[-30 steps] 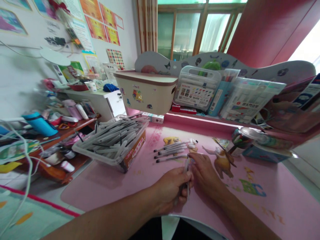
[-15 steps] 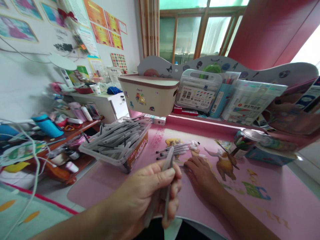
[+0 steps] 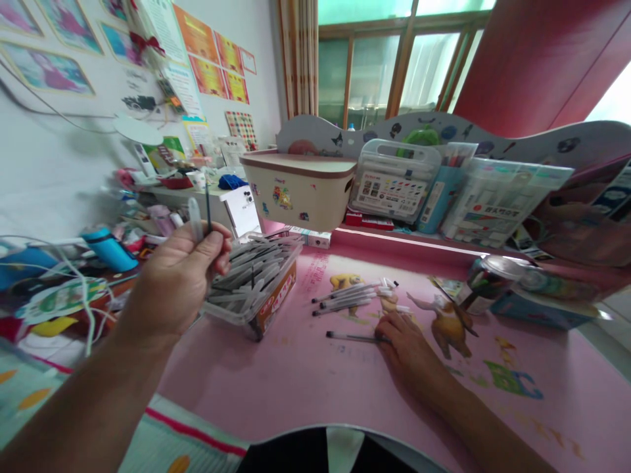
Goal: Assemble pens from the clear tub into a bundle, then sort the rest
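Note:
My left hand (image 3: 170,282) is raised by the plastic tub (image 3: 277,301), closed around a translucent white pen barrel (image 3: 195,220) and a thin dark rod like a pen refill (image 3: 208,209). Both stick up from the fingers. The tub is heaped with similar pale barrels (image 3: 261,266) and some dark sticks. On the pink desk lies my right hand (image 3: 401,341), its curled fingers over one end of a black-tipped clear pen (image 3: 352,337). Beyond it several black-tipped pens (image 3: 348,299) lie in a loose bundle.
A cream lidded bin (image 3: 300,190), a clear marker case (image 3: 394,180) and another clear pen box (image 3: 503,203) line the shelf at the back. A can holding pens (image 3: 488,279) stands at the right. A blue bottle (image 3: 109,248) lies on the cluttered side shelf to the left.
My left hand has moved left and up from above the desk's middle to beside the tub, still gripping the pieces. My right hand has stayed near its place, and the pen under it now shows clearly.

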`<state>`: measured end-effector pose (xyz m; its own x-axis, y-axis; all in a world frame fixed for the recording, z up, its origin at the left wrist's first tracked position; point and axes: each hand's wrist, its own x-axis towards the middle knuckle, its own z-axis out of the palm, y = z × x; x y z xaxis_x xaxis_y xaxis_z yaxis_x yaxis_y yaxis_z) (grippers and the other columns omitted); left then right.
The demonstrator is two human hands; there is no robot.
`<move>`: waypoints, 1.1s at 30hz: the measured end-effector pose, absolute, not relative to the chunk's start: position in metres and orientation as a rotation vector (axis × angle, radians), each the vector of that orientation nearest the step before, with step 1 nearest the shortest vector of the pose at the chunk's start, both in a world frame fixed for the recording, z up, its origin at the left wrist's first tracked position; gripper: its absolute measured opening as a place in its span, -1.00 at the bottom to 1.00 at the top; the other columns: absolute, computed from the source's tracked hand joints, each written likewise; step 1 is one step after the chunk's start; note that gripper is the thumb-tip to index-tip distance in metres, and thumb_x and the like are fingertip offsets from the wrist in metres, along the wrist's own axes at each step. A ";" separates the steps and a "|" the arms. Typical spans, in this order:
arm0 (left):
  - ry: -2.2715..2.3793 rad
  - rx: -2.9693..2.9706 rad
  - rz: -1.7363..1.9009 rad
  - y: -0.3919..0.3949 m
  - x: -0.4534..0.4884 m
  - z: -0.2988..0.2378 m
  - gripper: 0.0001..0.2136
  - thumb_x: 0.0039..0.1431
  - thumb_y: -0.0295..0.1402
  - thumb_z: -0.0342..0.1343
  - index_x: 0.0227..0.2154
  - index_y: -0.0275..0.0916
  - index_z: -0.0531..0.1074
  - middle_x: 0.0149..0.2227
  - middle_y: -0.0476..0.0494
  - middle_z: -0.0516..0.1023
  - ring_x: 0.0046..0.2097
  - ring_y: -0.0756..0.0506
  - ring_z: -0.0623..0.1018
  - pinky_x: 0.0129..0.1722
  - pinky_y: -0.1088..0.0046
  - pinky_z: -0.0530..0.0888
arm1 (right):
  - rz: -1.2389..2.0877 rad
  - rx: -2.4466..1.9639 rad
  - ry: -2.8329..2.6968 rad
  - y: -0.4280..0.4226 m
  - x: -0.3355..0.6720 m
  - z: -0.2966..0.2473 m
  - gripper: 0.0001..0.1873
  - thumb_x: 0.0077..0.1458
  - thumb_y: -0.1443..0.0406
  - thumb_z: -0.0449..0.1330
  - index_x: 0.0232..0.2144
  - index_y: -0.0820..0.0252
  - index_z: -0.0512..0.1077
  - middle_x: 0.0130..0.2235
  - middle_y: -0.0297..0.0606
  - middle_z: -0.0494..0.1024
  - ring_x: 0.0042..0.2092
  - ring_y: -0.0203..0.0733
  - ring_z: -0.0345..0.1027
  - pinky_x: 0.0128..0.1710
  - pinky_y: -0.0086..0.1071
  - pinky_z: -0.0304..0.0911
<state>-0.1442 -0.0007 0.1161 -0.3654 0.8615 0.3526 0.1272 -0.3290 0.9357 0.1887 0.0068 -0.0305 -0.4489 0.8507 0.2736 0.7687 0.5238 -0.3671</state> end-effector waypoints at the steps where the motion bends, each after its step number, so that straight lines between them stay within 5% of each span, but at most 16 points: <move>1: 1.413 1.334 1.706 0.005 -0.144 0.111 -0.98 0.22 -0.42 0.05 -0.31 -0.21 0.37 -0.42 0.05 0.33 -0.46 0.07 0.26 -0.44 0.56 0.21 | 0.269 -1.325 -2.347 0.007 0.189 -0.030 -0.82 0.13 0.48 0.07 -0.34 0.14 0.39 -0.20 -0.19 0.45 -0.13 -0.04 0.27 -0.07 -0.14 0.22; 10: 1.626 1.515 1.443 0.013 -0.138 0.095 -0.90 0.18 -0.32 0.14 -0.30 -0.23 0.43 -0.39 0.05 0.42 -0.35 0.01 0.36 -0.29 0.55 0.30 | 0.352 -1.341 -2.347 0.005 0.189 -0.027 -0.81 0.15 0.49 0.03 -0.33 0.16 0.39 -0.18 -0.16 0.45 -0.12 -0.02 0.26 -0.06 -0.10 0.22; 19: 1.547 1.551 1.485 0.024 -0.141 0.091 -0.74 0.07 -0.50 0.15 -0.13 -0.24 0.41 -0.20 -0.07 0.52 -0.16 -0.05 0.49 -0.13 0.50 0.37 | 0.371 -1.325 -2.334 0.005 0.191 -0.029 -0.81 0.13 0.49 0.05 -0.31 0.15 0.38 -0.16 -0.16 0.44 -0.07 -0.02 0.26 0.00 -0.09 0.20; 25: 1.796 1.958 1.071 0.028 -0.151 0.086 -0.73 0.17 -0.35 0.07 -0.06 -0.17 0.43 -0.08 -0.07 0.54 -0.07 -0.13 0.50 0.02 0.35 0.36 | 0.376 -1.362 -2.335 0.004 0.190 -0.029 -0.81 0.11 0.50 0.06 -0.32 0.16 0.38 -0.17 -0.16 0.44 -0.10 -0.03 0.26 -0.04 -0.13 0.20; 33: 1.855 2.020 1.097 0.019 -0.148 0.090 -0.67 0.19 -0.31 0.04 0.01 -0.19 0.41 0.00 -0.11 0.52 -0.02 -0.14 0.49 0.07 0.32 0.35 | 0.409 -1.342 -2.332 0.005 0.192 -0.030 -0.83 0.13 0.48 0.05 -0.33 0.17 0.37 -0.18 -0.16 0.43 -0.11 -0.04 0.25 -0.05 -0.12 0.19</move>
